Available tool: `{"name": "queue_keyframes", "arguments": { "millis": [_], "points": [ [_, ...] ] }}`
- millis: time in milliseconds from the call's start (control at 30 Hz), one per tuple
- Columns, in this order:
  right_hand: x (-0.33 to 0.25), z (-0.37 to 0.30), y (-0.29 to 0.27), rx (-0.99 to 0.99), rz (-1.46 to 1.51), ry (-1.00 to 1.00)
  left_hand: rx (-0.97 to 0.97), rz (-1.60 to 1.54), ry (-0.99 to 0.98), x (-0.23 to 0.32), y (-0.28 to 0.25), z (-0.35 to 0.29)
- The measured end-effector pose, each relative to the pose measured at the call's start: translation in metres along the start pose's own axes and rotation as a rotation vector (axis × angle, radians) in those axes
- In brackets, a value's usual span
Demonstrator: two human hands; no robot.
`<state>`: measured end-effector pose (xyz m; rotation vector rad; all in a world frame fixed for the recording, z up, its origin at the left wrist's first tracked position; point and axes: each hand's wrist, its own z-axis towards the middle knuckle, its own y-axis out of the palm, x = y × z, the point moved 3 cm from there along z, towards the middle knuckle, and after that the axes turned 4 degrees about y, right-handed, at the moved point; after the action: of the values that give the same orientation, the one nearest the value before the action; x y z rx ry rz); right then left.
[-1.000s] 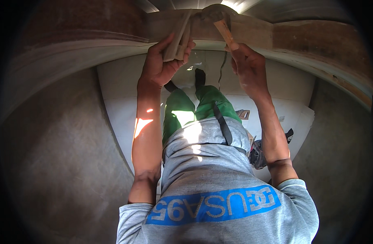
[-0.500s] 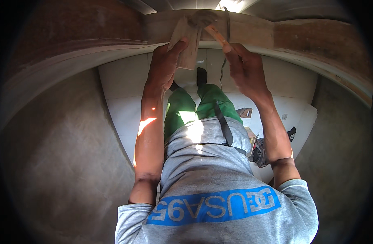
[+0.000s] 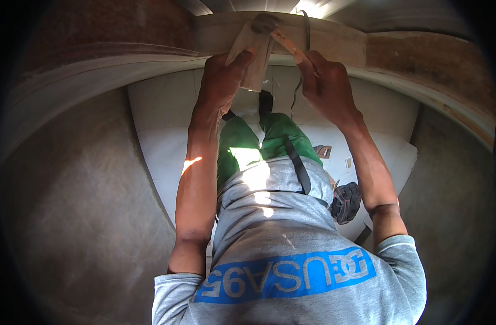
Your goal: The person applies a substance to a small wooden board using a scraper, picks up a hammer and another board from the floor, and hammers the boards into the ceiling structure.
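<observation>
In my left hand (image 3: 219, 84) is a short flat piece of wood (image 3: 253, 73), gripped along its left edge with the thumb across its face. The wood is tilted against a wooden beam (image 3: 329, 38) overhead. My right hand (image 3: 329, 86) is wrapped round the handle of a hammer (image 3: 286, 43). The dark hammer head is at the upper part of the wood; whether it touches the wood or what lies under it, I cannot tell.
A dark cable (image 3: 307, 32) hangs down past the beam, beside the hammer. Below, on the pale floor (image 3: 386, 143), lie a handsaw (image 3: 323, 151), partly visible, and a dark bag (image 3: 346, 203). Grey walls (image 3: 91, 200) stand at both sides.
Both hands keep their grips on the wood and the hammer, with only slight shifts. The view has moved a little, and more of the dark bag shows beside my right arm.
</observation>
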<state>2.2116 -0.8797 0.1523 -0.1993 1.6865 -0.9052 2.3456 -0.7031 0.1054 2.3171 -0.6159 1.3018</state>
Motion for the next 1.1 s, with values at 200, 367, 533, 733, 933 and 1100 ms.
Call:
{"name": "queue_keyframes", "arguments": {
  "millis": [200, 367, 533, 733, 933, 1100],
  "points": [
    [-0.018, -0.005, -0.012, 0.033, 0.105, -0.014, 0.012, 0.012, 0.013, 0.004, 0.002, 0.002],
    [0.001, 0.000, -0.001, -0.016, -0.010, 0.014, 0.036, 0.013, 0.029, 0.003, 0.003, 0.000],
    [-0.023, -0.004, -0.014, 0.052, 0.118, -0.044, 0.025, 0.021, -0.015, 0.005, 0.001, 0.002],
    [0.002, 0.002, 0.003, 0.059, 0.009, -0.068, 0.028, 0.010, -0.001, 0.003, 0.001, 0.009],
    [-0.014, -0.003, -0.002, 0.108, 0.114, -0.064, 0.011, 0.025, -0.033, 0.001, -0.001, 0.010],
    [0.006, 0.006, 0.010, 0.039, -0.020, -0.013, 0.026, -0.003, 0.000, 0.001, -0.003, 0.013]
  ]
}}
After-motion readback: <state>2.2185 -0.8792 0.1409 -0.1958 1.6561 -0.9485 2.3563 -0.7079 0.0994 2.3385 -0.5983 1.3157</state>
